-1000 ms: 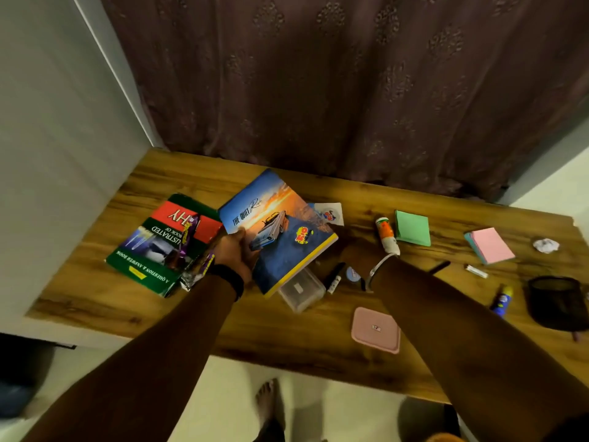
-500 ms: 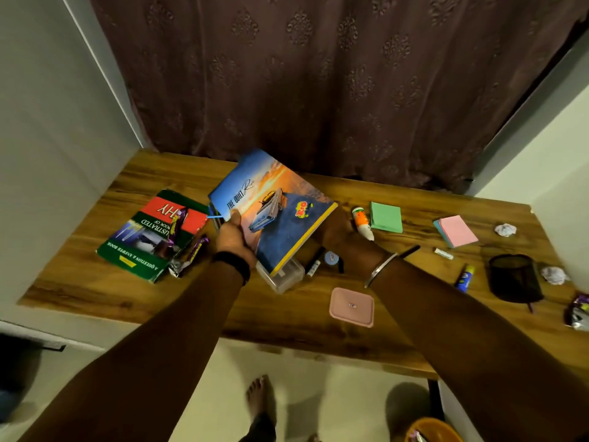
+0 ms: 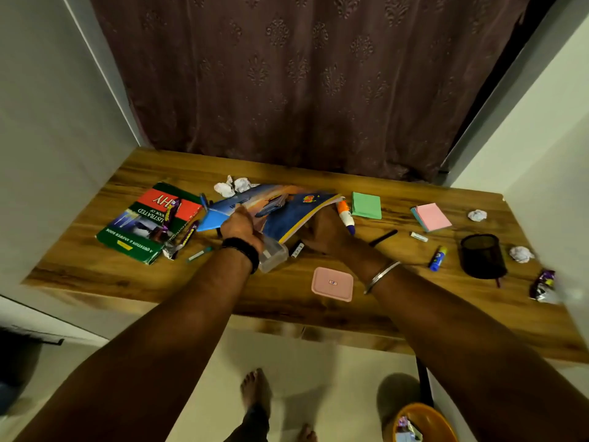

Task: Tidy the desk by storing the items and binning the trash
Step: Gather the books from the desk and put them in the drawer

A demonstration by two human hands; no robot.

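My left hand [image 3: 241,226] grips the near edge of a blue notebook [image 3: 287,205] with a car picture, lifted and tilted off the wooden desk [image 3: 191,288]. My right hand [image 3: 325,232] supports the notebook from underneath on its right side, fingers hidden below it. A green and red book [image 3: 143,223] lies flat at the left with candy wrappers [image 3: 181,240] on and beside it. Two crumpled paper balls [image 3: 234,186] show behind the notebook. A clear plastic box [image 3: 274,253] sits under my left wrist, its pink lid [image 3: 332,283] nearer the front edge.
Right of the notebook lie a glue bottle [image 3: 345,215], green sticky notes [image 3: 366,205], pink sticky notes [image 3: 432,216], a black pen [image 3: 382,238], a glue stick [image 3: 437,257], a black mesh cup [image 3: 482,255], paper balls [image 3: 477,215] and a wrapper [image 3: 541,286]. An orange bin [image 3: 420,424] stands on the floor.
The notebook has been lifted higher and tipped flatter toward me, uncovering crumpled paper balls behind it. The view has pulled back and shows more of the desk's right end.
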